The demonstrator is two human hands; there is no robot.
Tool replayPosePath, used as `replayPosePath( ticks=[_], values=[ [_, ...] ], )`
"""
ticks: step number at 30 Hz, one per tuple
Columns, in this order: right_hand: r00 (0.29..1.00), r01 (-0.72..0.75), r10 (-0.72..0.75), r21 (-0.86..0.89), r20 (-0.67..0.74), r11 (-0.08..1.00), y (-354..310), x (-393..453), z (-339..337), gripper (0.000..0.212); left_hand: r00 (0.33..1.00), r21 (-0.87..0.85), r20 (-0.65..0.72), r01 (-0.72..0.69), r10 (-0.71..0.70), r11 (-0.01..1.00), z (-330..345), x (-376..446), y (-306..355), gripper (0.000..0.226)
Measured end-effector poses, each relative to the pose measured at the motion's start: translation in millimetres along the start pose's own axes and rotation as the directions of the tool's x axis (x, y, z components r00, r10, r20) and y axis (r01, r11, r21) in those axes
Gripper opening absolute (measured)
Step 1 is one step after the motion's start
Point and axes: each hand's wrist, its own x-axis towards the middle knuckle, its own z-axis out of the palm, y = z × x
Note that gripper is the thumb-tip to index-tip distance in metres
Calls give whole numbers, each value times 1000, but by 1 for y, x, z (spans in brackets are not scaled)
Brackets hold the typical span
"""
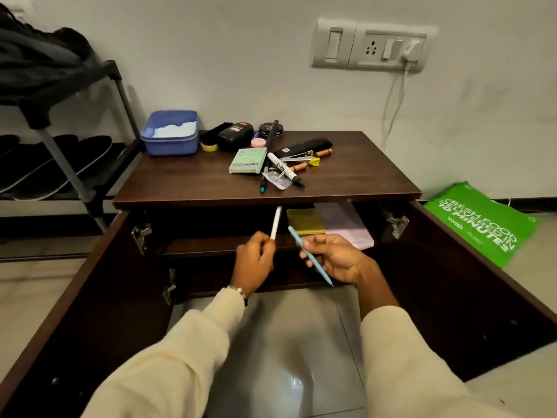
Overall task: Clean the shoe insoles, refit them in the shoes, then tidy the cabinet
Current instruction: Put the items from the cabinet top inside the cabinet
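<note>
The dark wooden cabinet stands with both doors swung open, stationery scattered on its top.

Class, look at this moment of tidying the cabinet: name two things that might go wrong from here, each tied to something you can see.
1. The left hand pinches the white pen only at its end, a light grip; it may slip onto the shelf.
2. The stationery pile lies loose on the cabinet top, its black marker reaching toward the front; a knock could roll pieces off.
3. The right hand holds the blue pen with its tip toward the sleeve; ink could mark it.
</note>
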Motion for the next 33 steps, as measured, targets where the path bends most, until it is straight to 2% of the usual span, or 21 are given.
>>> replayPosePath(
  ticks=[2, 4, 6, 8, 10, 13, 16, 21, 24, 27, 30, 31, 33],
  values=[
    [990, -76, 64, -91, -124, 993, 10, 15, 3, 14, 991, 16, -59, 122, -121, 992, 0, 2, -16, 19],
    [970, -96, 73, -93, -231, 991, 13, 32, 9, 12, 983, 42, -104, 159, -154, 986, 3, 10, -21, 20],
    [957, -77, 45, -102, -288, 992, 12, 53, 19, 7, 969, 57, -113, 229, -221, 972, 8, 25, -23, 23],
    [933, -40, -29, -181, -360, 983, 8, 77, 30, 11, 943, 53, -86, 327, -322, 943, 15, 45, -27, 26],
    [886, -15, -123, -293, -447, 956, 1, 99, 40, 23, 943, 102, -77, 331, -324, 938, 22, 70, -32, 29],
    [808, -80, -243, -508, -537, 857, -10, 120, 52, 29, 959, 364, -46, 277, -280, 889, 29, 100, -39, 30],
    [802, -117, -280, -598, -528, 793, -4, 139, 57, 31, 967, 463, -39, 240, -251, 853, 38, 113, -52, 36],
    [821, -141, -387, -806, -420, 576, 5, 160, 51, 28, 944, 350, -182, 325, -276, 879, 48, 121, -73, 34],
    [823, -156, -402, -840, -401, 519, 7, 162, 46, 28, 923, 245, -221, 365, -315, 898, 53, 122, -82, 22],
    [830, -135, -425, -871, -360, 472, 6, 158, 45, 29, 923, 243, -213, 369, -322, 897, 54, 120, -84, 18],
    [813, -83, -477, -876, -335, 474, 8, 152, 43, 29, 917, 156, -189, 381, -351, 911, 48, 112, -70, 16],
    [795, -63, -498, -863, -347, 501, 10, 149, 41, 28, 904, 116, -174, 413, -391, 903, 47, 109, -66, 17],
    [755, -58, -482, -778, -445, 626, 11, 136, 36, 23, 866, 7, -154, 483, -476, 876, 45, 101, -61, 19]
  ],
)
